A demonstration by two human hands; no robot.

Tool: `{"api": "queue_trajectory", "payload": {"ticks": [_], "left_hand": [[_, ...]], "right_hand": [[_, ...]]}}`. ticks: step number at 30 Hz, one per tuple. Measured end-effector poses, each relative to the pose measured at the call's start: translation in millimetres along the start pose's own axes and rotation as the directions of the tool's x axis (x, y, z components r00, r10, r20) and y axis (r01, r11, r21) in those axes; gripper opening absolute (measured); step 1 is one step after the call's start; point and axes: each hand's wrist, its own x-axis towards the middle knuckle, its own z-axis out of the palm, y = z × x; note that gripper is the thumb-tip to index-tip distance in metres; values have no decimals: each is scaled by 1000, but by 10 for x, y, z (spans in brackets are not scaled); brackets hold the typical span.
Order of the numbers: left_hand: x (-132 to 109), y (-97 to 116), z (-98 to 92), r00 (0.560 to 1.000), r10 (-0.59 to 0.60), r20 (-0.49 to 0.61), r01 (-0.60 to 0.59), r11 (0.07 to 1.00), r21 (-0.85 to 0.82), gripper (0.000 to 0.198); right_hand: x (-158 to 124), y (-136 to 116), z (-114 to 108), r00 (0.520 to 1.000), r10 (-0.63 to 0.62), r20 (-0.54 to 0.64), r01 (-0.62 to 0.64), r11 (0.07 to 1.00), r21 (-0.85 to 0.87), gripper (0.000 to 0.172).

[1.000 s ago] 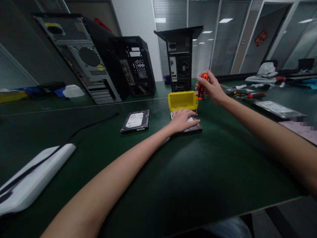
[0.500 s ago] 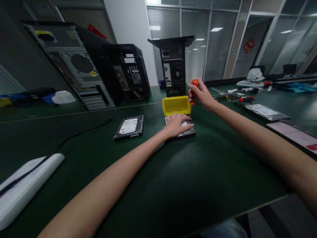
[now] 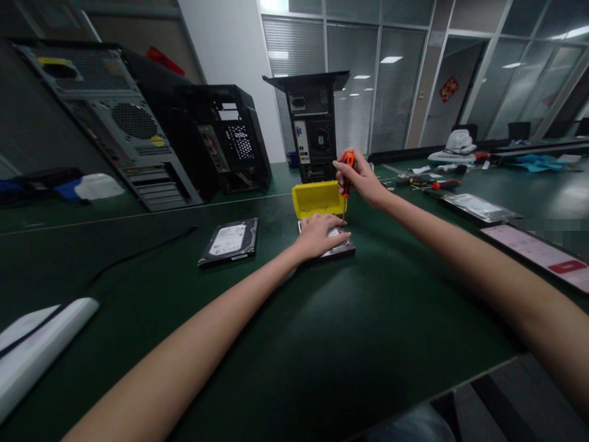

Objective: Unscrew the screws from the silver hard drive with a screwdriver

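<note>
My left hand (image 3: 320, 234) lies flat, fingers spread, on a hard drive (image 3: 343, 249) on the green table (image 3: 322, 344). My right hand (image 3: 361, 178) is closed round an orange-handled screwdriver (image 3: 347, 166), held upright with its thin shaft pointing down to the drive's far right corner. A yellow box (image 3: 317, 197) stands open just behind the drive. A second hard drive (image 3: 229, 240) with a white label lies to the left, apart from both hands.
Three computer towers (image 3: 138, 123) (image 3: 234, 138) (image 3: 315, 129) stand at the back. A black cable (image 3: 138, 255) and a white device (image 3: 32, 344) lie at left. Screwdrivers (image 3: 442, 183), flat drives (image 3: 478, 207) and a paper (image 3: 538, 252) are at right. Table edge runs at bottom right.
The view has shifted left and down, so everything sits lower-left in frame. Both hands keep their hold on the drive and the screwdriver.
</note>
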Motion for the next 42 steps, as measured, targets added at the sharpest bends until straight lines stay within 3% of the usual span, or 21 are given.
{"api": "queue_trajectory", "payload": {"ticks": [13,23,32,42], "left_hand": [[19,-6,4,1000,5,-8,-5,1000,12,44],[19,-8,-15,1000,-9,-7,9,1000,3,44],[34,-26,-23,1000,-7,-16,7,1000,-10,43],[8,-25,-9,999,6,-42,-7,999,-38,41]], "right_hand": [[28,-5,73,999,6,34,-11,988,151,37],[26,-79,64,999,33,-39,-29,993,110,34],[46,-133,72,1000,25,-17,-24,998,53,36],[5,42,-8,989,-77,-123,78,997,0,33]]}}
